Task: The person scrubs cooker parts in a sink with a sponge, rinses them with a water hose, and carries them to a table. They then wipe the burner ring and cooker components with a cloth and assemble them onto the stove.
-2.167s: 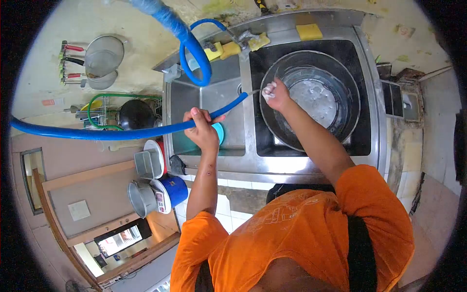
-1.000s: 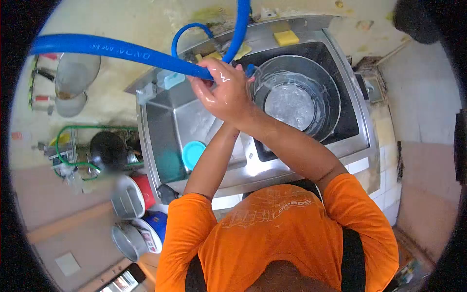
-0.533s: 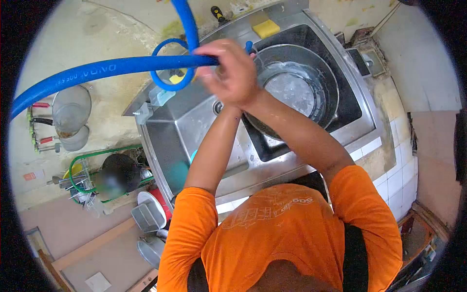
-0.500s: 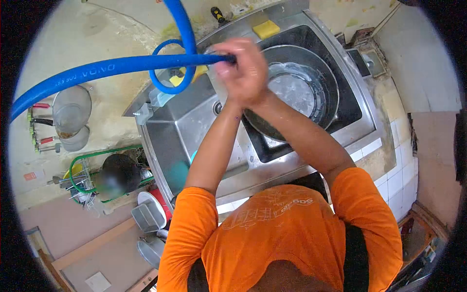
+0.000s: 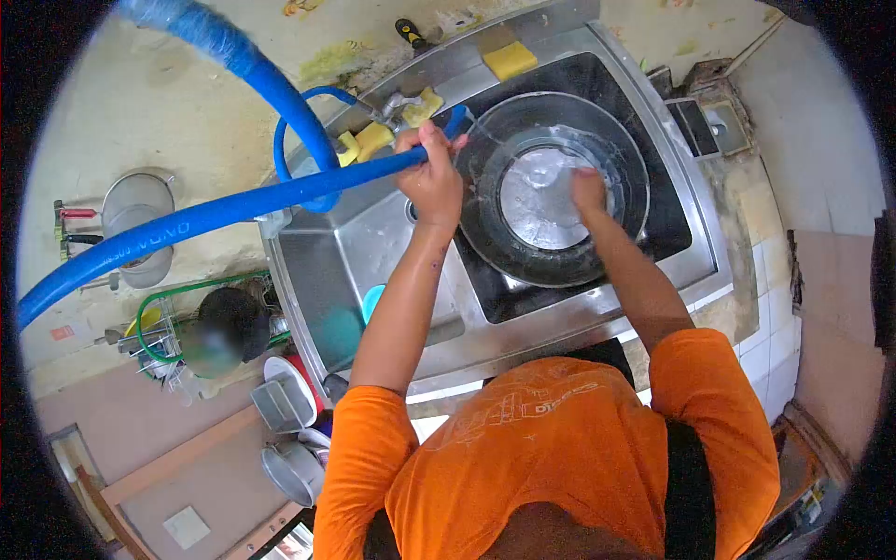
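Note:
My left hand [image 5: 434,182] is closed around a blue hose [image 5: 308,189] close to its end, just left of a large dark round pan [image 5: 627,140]. A thin stream of water seems to run from the hose end into this pan. Inside lies a pale, shiny round surface [image 5: 546,210] with wet patches; I cannot tell whether it is the pan's bottom or a separate disc. My right hand [image 5: 588,191] reaches into the pan, over the right side of that pale surface. Its thumb shows, but its other fingers are mostly hidden.
The pan sits in the right part of a steel sink [image 5: 341,247]. Yellow sponges [image 5: 510,61] lie along its back edge, near a tap [image 5: 397,105]. A teal bowl [image 5: 373,301] is in the left basin. A green-rimmed dish rack [image 5: 163,327] stands left.
My hands were together at the hose end and have parted. The right has moved down into the pan; the left has shifted slightly left and down with the hose.

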`<state>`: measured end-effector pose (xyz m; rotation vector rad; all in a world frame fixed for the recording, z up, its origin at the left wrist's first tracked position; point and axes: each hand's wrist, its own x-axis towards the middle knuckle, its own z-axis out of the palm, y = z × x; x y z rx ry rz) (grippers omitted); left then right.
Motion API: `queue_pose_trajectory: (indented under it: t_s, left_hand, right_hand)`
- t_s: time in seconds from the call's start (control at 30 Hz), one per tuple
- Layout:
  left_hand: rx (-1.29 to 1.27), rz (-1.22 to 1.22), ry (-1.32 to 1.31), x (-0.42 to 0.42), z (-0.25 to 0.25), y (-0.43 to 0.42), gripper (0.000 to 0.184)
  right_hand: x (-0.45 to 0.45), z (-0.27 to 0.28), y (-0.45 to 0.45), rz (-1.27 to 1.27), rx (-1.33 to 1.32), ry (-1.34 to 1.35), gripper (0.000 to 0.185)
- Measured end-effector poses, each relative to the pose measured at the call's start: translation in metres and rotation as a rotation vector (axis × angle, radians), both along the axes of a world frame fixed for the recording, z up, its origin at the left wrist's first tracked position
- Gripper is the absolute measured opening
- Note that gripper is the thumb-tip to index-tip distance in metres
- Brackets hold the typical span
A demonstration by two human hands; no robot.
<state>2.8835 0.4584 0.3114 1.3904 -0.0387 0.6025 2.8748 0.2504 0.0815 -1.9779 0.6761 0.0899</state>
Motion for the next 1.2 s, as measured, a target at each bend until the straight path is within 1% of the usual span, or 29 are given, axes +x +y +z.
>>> queue_pose_trajectory:
  t_s: [0.03, 0.07, 0.13, 0.17, 0.23, 0.27, 0.3, 0.33, 0.37, 0.43, 0.47, 0.53, 0.63, 0.67, 0.73, 0.77, 0.8, 0.83, 0.9, 0.97, 1.03, 1.07, 1.17, 1.2]
  left_hand:
    - [0.035, 0.019, -0.010, 0.007, 0.001, 0.001, 0.021]
    - [0.053, 0.026, -0.015, 0.011, 0.000, 0.002, 0.021]
    - [0.058, 0.029, -0.014, 0.013, 0.002, 0.002, 0.021]
    - [0.052, 0.022, -0.018, 0.013, 0.002, 0.002, 0.020]
    - [0.067, 0.033, -0.013, 0.012, -0.002, 0.005, 0.020]
    - [0.078, 0.036, -0.023, 0.013, -0.002, 0.006, 0.020]
    - [0.078, 0.037, -0.021, 0.011, -0.003, 0.006, 0.020]
    - [0.075, 0.023, -0.021, 0.009, -0.001, 0.006, 0.020]
    - [0.072, 0.008, -0.023, 0.009, 0.000, 0.006, 0.020]
    - [0.091, 0.002, -0.020, 0.003, 0.003, 0.004, 0.019]
    - [0.111, -0.005, -0.016, 0.001, 0.005, 0.004, 0.018]
    - [0.097, -0.012, -0.008, -0.008, 0.007, 0.003, 0.018]
    - [0.095, -0.054, 0.011, -0.024, 0.008, 0.007, 0.019]
    - [0.110, -0.087, 0.025, -0.034, 0.007, 0.007, 0.019]
    - [0.099, -0.134, 0.062, -0.055, 0.007, 0.009, 0.019]
    - [0.100, -0.182, 0.084, -0.065, 0.008, 0.009, 0.020]
    - [0.143, -0.175, 0.104, -0.076, 0.016, 0.009, 0.022]
    - [0.134, -0.174, 0.099, -0.086, 0.015, 0.012, 0.022]
    - [0.196, -0.174, 0.146, -0.104, 0.009, 0.022, 0.024]
    - [0.226, -0.159, 0.142, -0.111, 0.007, 0.033, 0.025]
    - [0.199, -0.087, 0.159, -0.102, 0.007, 0.041, 0.025]
    - [0.203, -0.087, 0.144, -0.095, 0.005, 0.046, 0.025]
    - [0.234, -0.077, 0.106, -0.071, 0.003, 0.046, 0.025]
    - [0.265, -0.081, 0.093, -0.062, 0.004, 0.041, 0.021]
  right_hand:
    - [-0.006, -0.030, -0.023, -0.101, -0.410, 0.052, 0.041]
    - [-0.017, -0.010, -0.042, -0.255, -0.603, 0.094, 0.045]
    - [-0.029, -0.025, -0.078, -0.362, -0.747, 0.166, 0.046]
    - [-0.034, -0.036, -0.091, -0.351, -0.743, 0.170, 0.046]
    - [-0.049, -0.070, -0.117, -0.326, -0.664, 0.362, 0.047]
    - [-0.053, -0.088, -0.139, -0.326, -0.664, 0.363, 0.047]
    - [-0.058, -0.108, -0.162, 0.038, -0.617, 0.406, 0.046]
    - [-0.057, -0.115, -0.174, 0.401, -0.559, 0.433, 0.045]
    - [-0.053, -0.107, -0.172, 0.400, -0.561, 0.427, 0.045]
    - [-0.053, -0.080, -0.161, 0.216, -0.606, 0.217, 0.039]
    - [-0.050, -0.064, -0.158, 0.220, -0.610, 0.213, 0.039]
    - [-0.048, -0.027, -0.151, 0.209, -0.578, 0.119, 0.031]
    - [-0.035, 0.048, -0.134, 0.246, -0.557, 0.052, 0.027]
    - [-0.031, 0.058, -0.133, 0.252, -0.565, 0.062, 0.027]
    - [-0.023, 0.069, -0.130, 0.356, -0.599, -0.057, 0.026]
    - [-0.027, 0.075, -0.127, 0.351, -0.608, -0.050, 0.026]
    - [-0.025, 0.081, -0.123, 0.331, -0.631, -0.009, 0.026]
    - [-0.022, 0.086, -0.119, 0.313, -0.652, 0.032, 0.026]
    - [-0.019, 0.098, -0.112, 0.307, -0.646, 0.054, 0.026]
    - [-0.026, 0.093, -0.114, 0.299, -0.635, 0.101, 0.026]
    - [-0.025, 0.081, -0.120, 0.311, -0.663, 0.027, 0.026]
    - [-0.024, 0.083, -0.118, 0.313, -0.662, 0.023, 0.026]
    - [-0.024, 0.086, -0.114, 0.275, -0.654, 0.107, 0.027]
    - [-0.023, 0.083, -0.116, 0.271, -0.652, 0.129, 0.027]
